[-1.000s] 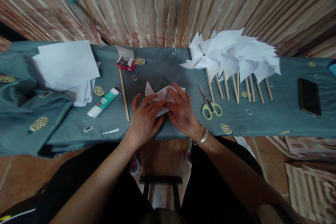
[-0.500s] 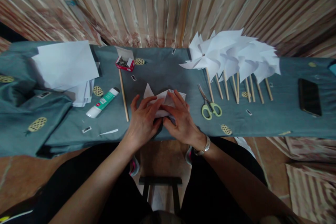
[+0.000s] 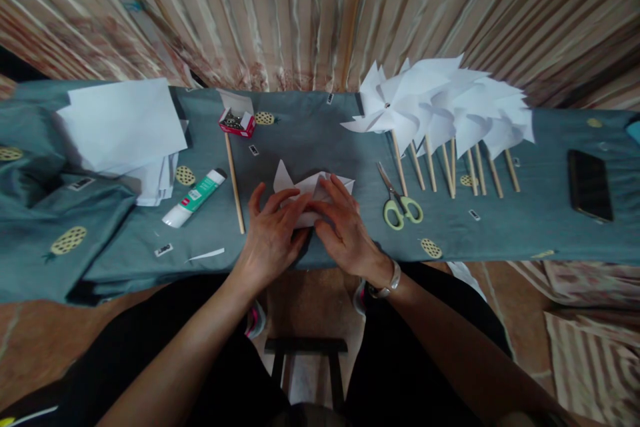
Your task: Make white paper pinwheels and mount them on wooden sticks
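Observation:
A folded sheet of white paper [image 3: 309,184] with pointed corners lies on the cloth in front of me, partly covered by my fingers. My left hand [image 3: 273,230] is on its left and near side, fingers bent and closed on the paper. From the right, my right hand [image 3: 344,230], with a bracelet at the wrist, has its fingers on the paper too. The fingertips of both hands meet over its middle, where the fold is hidden. Right of the hands are scissors with green handles [image 3: 403,208]; a wooden stick [image 3: 235,183] lies to the left.
Several white paper pinwheels on sticks [image 3: 445,100] lie at the right, beyond them a dark phone [image 3: 590,185]. At left are a glue tube [image 3: 195,199], a red box of small metal pieces [image 3: 237,122] and stacked white paper [image 3: 125,123]. A paper strip [image 3: 206,255] lies near the edge.
The fingers of both hands have shifted slightly over the folded paper, the right thumb moving a little. The objects on the cloth stay in place.

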`<state>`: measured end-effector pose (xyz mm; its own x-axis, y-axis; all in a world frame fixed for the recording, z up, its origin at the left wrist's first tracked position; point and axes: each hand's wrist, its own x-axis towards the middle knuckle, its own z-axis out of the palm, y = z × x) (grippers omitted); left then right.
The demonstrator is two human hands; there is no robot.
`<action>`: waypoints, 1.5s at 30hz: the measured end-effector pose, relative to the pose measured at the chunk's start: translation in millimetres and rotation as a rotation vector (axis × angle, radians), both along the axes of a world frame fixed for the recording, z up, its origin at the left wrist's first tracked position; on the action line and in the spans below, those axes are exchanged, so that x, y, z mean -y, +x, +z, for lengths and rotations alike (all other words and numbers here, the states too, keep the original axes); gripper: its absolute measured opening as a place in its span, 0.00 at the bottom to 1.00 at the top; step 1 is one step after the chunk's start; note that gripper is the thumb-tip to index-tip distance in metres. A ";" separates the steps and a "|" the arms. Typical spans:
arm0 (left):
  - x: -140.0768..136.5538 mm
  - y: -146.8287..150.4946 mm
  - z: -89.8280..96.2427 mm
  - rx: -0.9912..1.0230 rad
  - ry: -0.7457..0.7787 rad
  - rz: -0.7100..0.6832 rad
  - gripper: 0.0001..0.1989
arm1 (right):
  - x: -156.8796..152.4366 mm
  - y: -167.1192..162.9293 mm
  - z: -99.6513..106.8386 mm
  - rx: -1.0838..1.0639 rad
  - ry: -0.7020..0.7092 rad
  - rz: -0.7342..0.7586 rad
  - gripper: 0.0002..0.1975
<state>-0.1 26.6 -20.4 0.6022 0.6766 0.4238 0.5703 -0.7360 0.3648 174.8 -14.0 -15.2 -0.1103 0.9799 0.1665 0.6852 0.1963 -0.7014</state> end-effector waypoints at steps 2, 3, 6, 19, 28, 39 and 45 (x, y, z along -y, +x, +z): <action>-0.3 0.0 -0.9 -0.004 0.003 -0.004 0.25 | -0.5 -0.4 -1.8 -0.012 0.007 -0.010 0.19; -0.4 0.0 -1.2 -0.005 0.004 -0.007 0.25 | -0.7 -0.8 -2.8 -0.017 0.010 -0.013 0.18; -0.4 0.2 -1.1 -0.010 0.010 -0.010 0.25 | -1.7 -3.0 -5.0 -0.028 0.013 -0.022 0.16; 3.6 1.9 5.0 -0.095 0.032 0.002 0.22 | -13.6 64.0 6.6 0.109 0.125 -0.426 0.10; 7.4 -0.9 4.6 -0.101 0.006 -0.001 0.21 | -15.2 50.7 -9.0 -0.006 0.111 -0.430 0.07; 8.6 0.2 6.1 -0.100 0.027 0.002 0.20 | -19.2 48.1 -9.9 -0.104 0.070 -0.475 0.04; 8.9 0.1 8.2 -0.106 -0.004 -0.006 0.19 | -20.6 49.5 -10.6 -0.071 0.080 -0.459 0.04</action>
<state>0.0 17.6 -12.3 0.6474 0.6743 0.3552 0.6013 -0.7383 0.3056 224.3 6.6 -25.8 0.3462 0.9083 0.2348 0.6647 -0.0609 -0.7446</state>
